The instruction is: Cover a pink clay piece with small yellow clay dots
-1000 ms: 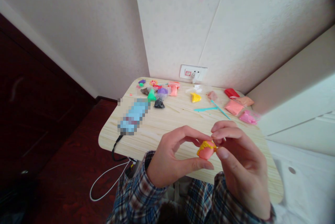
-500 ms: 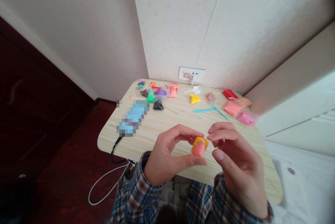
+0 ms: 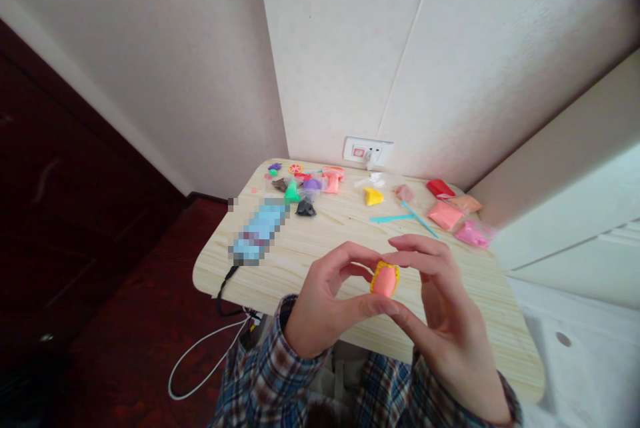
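In the head view, the left hand (image 3: 320, 308) has a narrow grip on the pink piece (image 3: 385, 280) with beaded yellow edging, well nearer the person than the yellow packet (image 3: 373, 197) on the desk (image 3: 330, 231). The right hand's (image 3: 453, 321) grip curves around it; contact is unclear. Light fingertip pressure on the pink sides, clear of the beads, should best protect the edging.

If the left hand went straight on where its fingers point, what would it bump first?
Probably the right hand, just past the little pink piece between its fingertips, though how deep things are is unclear.
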### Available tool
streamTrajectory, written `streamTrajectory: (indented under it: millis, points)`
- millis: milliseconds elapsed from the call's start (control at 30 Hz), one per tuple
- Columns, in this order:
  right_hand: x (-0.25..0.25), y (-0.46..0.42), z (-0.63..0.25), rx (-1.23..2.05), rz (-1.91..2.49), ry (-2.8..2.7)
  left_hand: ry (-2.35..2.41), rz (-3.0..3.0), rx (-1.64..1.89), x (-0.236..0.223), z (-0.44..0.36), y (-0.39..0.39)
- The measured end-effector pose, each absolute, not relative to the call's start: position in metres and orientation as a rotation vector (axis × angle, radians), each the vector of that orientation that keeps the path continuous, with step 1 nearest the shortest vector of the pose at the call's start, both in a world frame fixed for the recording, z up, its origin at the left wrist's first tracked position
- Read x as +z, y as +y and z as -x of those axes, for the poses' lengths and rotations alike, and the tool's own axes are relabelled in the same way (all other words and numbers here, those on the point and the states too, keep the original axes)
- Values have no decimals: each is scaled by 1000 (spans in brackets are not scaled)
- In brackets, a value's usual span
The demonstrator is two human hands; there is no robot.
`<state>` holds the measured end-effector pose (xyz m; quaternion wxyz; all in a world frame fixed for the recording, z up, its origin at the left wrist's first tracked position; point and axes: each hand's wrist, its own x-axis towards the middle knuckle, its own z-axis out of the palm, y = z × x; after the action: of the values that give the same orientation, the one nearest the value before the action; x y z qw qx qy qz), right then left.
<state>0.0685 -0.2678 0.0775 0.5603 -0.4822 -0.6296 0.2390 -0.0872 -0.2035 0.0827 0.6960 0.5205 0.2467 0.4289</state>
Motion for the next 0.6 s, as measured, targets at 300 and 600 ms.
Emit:
streamTrajectory:
  millis: [300, 600]
  points:
    - [86, -276, -68, 512, 1194, -1534, 558, -1127, 864, 92, 94, -202]
    - [93, -272, -60, 497, 1138, -1638, 533, -1128, 869, 92, 105, -205]
